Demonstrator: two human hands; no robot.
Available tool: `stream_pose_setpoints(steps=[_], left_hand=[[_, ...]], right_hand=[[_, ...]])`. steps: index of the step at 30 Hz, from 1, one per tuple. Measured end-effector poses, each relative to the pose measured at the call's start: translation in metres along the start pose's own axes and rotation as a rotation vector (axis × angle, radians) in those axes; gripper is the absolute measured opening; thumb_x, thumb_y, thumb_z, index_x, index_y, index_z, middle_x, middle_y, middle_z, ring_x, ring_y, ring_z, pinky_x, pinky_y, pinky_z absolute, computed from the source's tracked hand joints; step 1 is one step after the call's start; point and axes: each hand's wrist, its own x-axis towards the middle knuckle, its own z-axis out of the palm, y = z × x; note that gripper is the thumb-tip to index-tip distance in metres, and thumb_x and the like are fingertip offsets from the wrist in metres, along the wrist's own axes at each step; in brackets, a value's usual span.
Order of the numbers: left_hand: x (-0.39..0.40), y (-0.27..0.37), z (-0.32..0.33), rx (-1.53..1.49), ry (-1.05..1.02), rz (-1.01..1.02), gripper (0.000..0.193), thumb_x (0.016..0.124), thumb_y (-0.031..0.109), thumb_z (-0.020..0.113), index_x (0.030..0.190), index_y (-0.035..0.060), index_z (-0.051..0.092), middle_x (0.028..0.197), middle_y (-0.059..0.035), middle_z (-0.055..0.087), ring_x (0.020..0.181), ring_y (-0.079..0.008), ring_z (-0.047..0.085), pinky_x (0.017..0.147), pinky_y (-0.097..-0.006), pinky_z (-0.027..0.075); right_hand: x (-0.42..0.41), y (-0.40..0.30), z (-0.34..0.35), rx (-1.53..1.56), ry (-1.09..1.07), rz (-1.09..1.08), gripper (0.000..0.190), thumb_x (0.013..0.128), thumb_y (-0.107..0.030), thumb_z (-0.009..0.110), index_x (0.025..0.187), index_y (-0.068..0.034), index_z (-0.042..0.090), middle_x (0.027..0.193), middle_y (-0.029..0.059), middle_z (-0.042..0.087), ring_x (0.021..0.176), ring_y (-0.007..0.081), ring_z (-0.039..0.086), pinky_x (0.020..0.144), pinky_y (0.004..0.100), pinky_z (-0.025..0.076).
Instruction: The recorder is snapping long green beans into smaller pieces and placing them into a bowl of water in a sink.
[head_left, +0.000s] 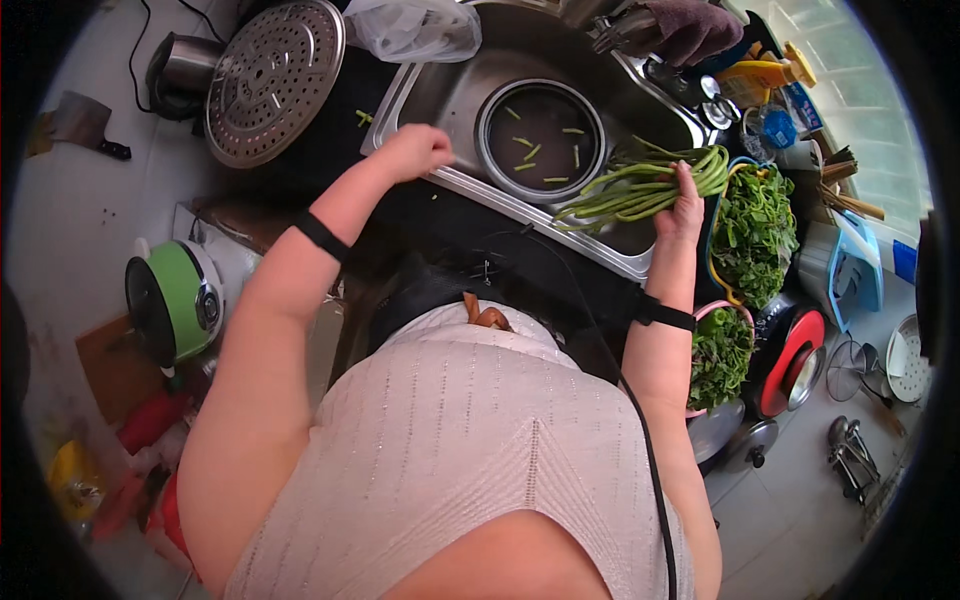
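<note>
My right hand (681, 208) grips a bunch of long green beans (637, 184), bent over in a loop at the right side of the stainless steel sink (442, 97). The loose ends of the beans hang toward the left over the sink's front rim. Below them sits a round metal pan (486, 142) with several short cut bean pieces (527, 155) in it. Over the sink's left front rim is my left hand (417, 152), its fingers curled. Whatever might be between those fingers is hidden.
A perforated steamer tray (276, 82) leans by an electric kettle (180, 71) at left. The plastic bag (420, 28) lies behind the sink. Baskets of leafy greens (754, 225) stand at right, near a red-rimmed lid (787, 364). A cleaver (82, 124) hangs on the left wall.
</note>
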Motion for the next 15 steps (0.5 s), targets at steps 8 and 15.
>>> stream_pose_setpoints(steps=[8,15], left_hand=[[-0.049,-0.026,0.032,0.486,0.11,0.307,0.012,0.074,0.018,0.062,0.079,0.007,0.06,0.077,-0.011,0.059,0.075,-0.0291,0.058,0.065,-0.0391,0.047],[-0.047,-0.029,0.051,0.657,0.237,0.545,0.004,0.07,0.011,0.057,0.073,0.0073,0.055,0.072,-0.0095,0.053,0.069,-0.0277,0.057,0.061,-0.0374,0.048]], right_hand=[[-0.008,0.003,0.001,0.001,-0.019,0.019,0.015,0.077,-0.01,0.066,0.088,-0.007,0.056,0.08,0.0057,0.06,0.069,0.0178,0.055,0.063,0.0321,0.047],[-0.009,0.002,0.0,-0.026,0.009,0.032,0.016,0.076,-0.011,0.066,0.089,-0.007,0.056,0.081,0.0055,0.06,0.069,0.018,0.055,0.063,0.0324,0.046]])
